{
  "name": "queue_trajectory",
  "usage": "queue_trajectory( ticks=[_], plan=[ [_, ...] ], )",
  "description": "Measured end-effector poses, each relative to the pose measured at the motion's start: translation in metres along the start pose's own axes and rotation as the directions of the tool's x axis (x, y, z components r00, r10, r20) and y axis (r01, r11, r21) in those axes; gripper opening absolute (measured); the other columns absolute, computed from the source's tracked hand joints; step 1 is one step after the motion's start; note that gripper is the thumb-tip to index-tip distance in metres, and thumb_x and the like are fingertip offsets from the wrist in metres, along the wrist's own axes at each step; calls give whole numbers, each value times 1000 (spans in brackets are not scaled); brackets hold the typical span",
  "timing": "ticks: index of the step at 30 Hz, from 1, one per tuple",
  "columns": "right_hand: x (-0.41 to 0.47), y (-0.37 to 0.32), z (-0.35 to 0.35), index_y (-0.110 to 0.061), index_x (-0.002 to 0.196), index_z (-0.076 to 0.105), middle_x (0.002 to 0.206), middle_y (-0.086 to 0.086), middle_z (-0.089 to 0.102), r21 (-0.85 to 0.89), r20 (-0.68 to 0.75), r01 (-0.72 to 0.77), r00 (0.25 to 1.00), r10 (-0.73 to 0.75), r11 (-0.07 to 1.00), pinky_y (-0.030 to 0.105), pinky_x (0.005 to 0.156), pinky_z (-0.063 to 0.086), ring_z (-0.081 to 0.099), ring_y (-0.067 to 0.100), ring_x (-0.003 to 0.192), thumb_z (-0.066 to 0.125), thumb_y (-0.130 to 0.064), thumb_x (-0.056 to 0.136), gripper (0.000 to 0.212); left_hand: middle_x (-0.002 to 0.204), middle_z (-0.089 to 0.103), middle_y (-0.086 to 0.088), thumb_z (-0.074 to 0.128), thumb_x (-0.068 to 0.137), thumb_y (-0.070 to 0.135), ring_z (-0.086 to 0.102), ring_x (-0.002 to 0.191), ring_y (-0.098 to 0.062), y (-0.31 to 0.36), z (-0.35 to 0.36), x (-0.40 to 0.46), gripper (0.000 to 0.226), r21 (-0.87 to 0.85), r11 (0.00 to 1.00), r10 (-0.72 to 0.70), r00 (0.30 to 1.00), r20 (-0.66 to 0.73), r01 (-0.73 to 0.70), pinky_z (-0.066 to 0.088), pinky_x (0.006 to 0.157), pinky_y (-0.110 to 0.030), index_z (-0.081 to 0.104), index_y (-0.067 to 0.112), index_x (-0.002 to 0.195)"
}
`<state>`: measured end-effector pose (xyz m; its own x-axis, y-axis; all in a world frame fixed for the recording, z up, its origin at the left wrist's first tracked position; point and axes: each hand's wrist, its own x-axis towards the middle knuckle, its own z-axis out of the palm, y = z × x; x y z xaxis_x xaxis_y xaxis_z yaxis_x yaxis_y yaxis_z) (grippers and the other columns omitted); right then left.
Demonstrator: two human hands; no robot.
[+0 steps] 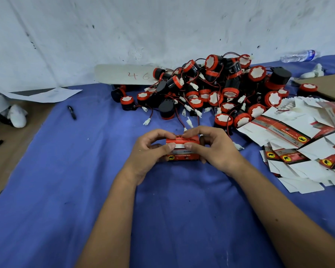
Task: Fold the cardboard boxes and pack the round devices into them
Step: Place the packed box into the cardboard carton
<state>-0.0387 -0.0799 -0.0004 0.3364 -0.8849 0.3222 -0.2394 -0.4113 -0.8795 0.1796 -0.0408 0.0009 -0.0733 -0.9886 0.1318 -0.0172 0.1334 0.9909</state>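
- A blue cloth [70,190] covers the work surface, with a scuffed white wall [162,26] rising behind it; bare brown board shows at the cloth's left edge.
- Both hands meet at the middle of the cloth on one small red cardboard box [182,149]; the left hand [147,153] grips its left end, the right hand [215,149] its right end.
- Fingers of both hands curl over the box's far top edge, and the two thumbs press side by side on the white flap on its near face — closed around the box, not spread.
- Whether a device sits inside the box cannot be told.
- Just beyond the fingertips lies a heap of round devices [217,88], black bodies with red caps; their red-and-black wires and white plugs trail toward the hands.
- To the right of the right hand, flat unfolded boxes [298,144] lie in an overlapping spread, white insides mostly up.
- Well left of the left hand, a black pen [72,112] lies on the cloth; a plastic bottle [300,55] lies far beyond the right hand, by the wall.
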Motion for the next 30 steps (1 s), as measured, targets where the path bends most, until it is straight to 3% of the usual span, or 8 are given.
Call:
queue_trajectory(
  ticks=[5,9,15,19,22,25,27,30],
  plan=[
    [0,0,-1,-28,102,80,101,8,76,82,11,-39,999,39,996,29,46,49,54,41,43,84,-25,83,20,113,77,2,75,93,11,69,77,-16,-3,-1,3,17,82,995,67,997,-49,-62,55,62,-23,79,27,96],
    [2,-1,-4,-28,101,81,68,21,70,118,4,-66,998,66,991,28,41,43,48,32,37,83,-39,76,27,113,77,4,75,92,12,71,82,-19,-3,-1,3,15,83,995,64,997,-54,-59,56,62,-24,79,26,96],
    [0,0,-6,-19,102,81,123,-8,72,148,68,-83,995,73,985,33,54,55,59,37,52,81,-31,80,26,120,76,4,81,85,8,73,87,-26,-5,-4,4,15,96,995,44,998,-34,-41,56,63,-25,81,19,95],
    [0,2,-8,-16,109,79,126,-6,71,78,71,-43,997,38,996,36,59,60,68,31,53,74,-21,92,18,117,76,2,81,85,5,73,88,-18,-6,-3,5,17,111,991,81,996,-26,-77,59,67,-28,80,21,92],
    [-2,2,-3,-18,108,79,124,-8,72,-52,-14,45,999,-46,998,36,55,60,66,27,45,75,-20,92,16,118,75,-1,78,89,6,71,109,-15,-9,-4,6,12,170,975,153,988,-33,-146,60,88,-30,77,16,95],
    [-4,3,3,-18,106,80,119,-8,72,-118,-65,105,991,-113,988,36,48,58,64,22,42,78,-22,91,16,118,74,-5,74,93,7,68,117,-15,-11,-2,7,8,178,970,175,984,-29,-167,57,93,-28,74,15,94],
    [-3,3,5,-17,106,80,111,-7,74,-148,-84,136,985,-149,980,38,58,61,74,18,63,78,-21,90,16,117,74,-4,73,93,6,69,116,-18,-12,-1,7,13,148,975,173,985,-25,-167,57,93,-29,73,18,91],
    [-2,3,9,-12,106,81,106,1,77,-252,-66,243,961,-267,937,18,91,55,66,-12,104,77,-18,90,17,114,76,-2,73,93,5,69,117,-18,-11,-2,8,22,115,978,177,984,-20,-174,56,93,-30,74,25,85]
  ],
)
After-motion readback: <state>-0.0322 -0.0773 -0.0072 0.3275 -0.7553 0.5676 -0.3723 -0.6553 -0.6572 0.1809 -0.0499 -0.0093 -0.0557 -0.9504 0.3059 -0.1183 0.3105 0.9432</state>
